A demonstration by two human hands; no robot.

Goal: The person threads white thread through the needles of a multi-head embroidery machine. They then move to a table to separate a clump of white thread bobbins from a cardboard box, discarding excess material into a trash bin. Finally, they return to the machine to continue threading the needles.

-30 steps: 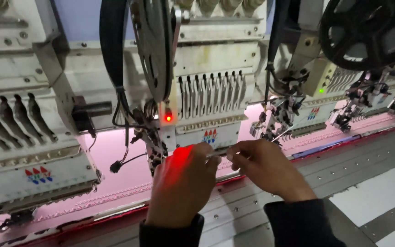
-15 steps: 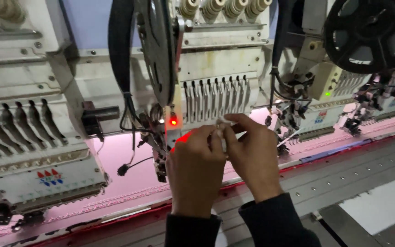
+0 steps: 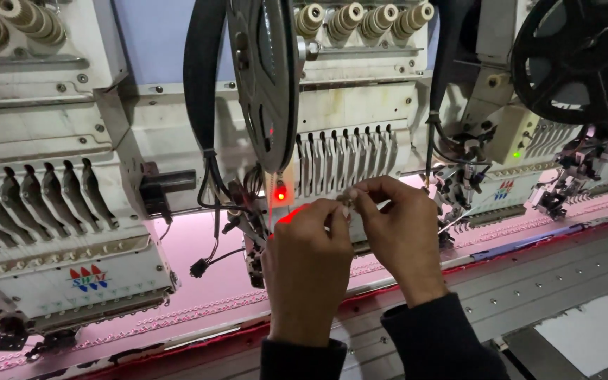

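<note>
Two hands meet in front of the middle head (image 3: 346, 151) of an embroidery machine, pinching something pale and very small, probably a thread end (image 3: 346, 195), between their fingertips; it is too small to name for certain. It sits at the point where the fingers touch, just below the row of slotted levers (image 3: 346, 158) and just right of a glowing red lamp (image 3: 281, 193). As a judgement, the fine handling at the head is under way and not finished: the piece is gripped by both hands and nothing shows it fed into the machine or let go. The left hand (image 3: 309, 271) is closed narrow, thumb and forefinger pressed together on the piece, the other fingers curled in, its knuckles lit red by the lamp. The right hand (image 3: 399, 236) is likewise pinched tight on the same piece from the other side, fingers bent and close. Both wrists wear dark sleeves (image 3: 445, 341). Left of the left hand hang black cables (image 3: 212, 204) and a large upright reel (image 3: 262, 77). Beneath both hands runs pink cloth (image 3: 191, 250) along a grey table (image 3: 564, 281). Further left stands another head (image 3: 51, 232), and right of the right hand a third with a black reel (image 3: 578, 60) and a green lamp (image 3: 516, 155).
</note>
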